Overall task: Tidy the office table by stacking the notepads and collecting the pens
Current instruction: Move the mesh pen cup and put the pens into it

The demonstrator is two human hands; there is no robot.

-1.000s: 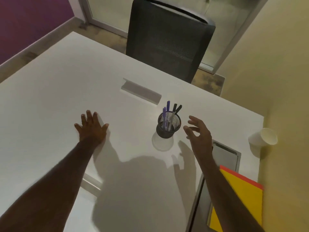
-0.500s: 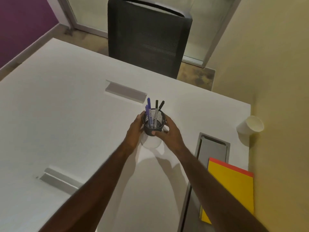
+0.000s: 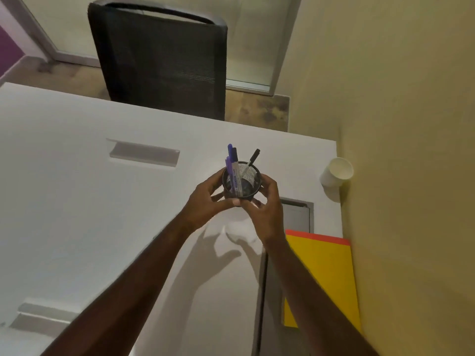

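White laminate is what we see first: the office table (image 3: 77, 201) fills the left and centre, with a grey recessed cable flap (image 3: 38, 317) near us on the left and a second cable flap (image 3: 144, 152) farther off. Beyond the far edge stands a black mesh office chair (image 3: 159, 60).

Moving right, our left hand (image 3: 205, 204) curls round the left side of a black mesh pen cup (image 3: 241, 183), and our right hand (image 3: 264, 209) wraps the right side, so both hands are clamped on it. The cup's shadow falls on the table below it, apart from the cup, so it seems lifted. In it stand the pens (image 3: 234, 170), purple-capped ones leaning left and a black-capped one leaning right; we cannot count them exactly, and our fingers hide the cup's base.

Right of our right wrist lies a grey floor-box lid (image 3: 298, 214), partly covered by a yellow notepad (image 3: 326, 278) with an orange one showing under its far edge. Our right forearm cuts across the notepad's near left corner. Farther right, a white paper cup (image 3: 334, 176) sits against the yellowish wall (image 3: 411, 176).
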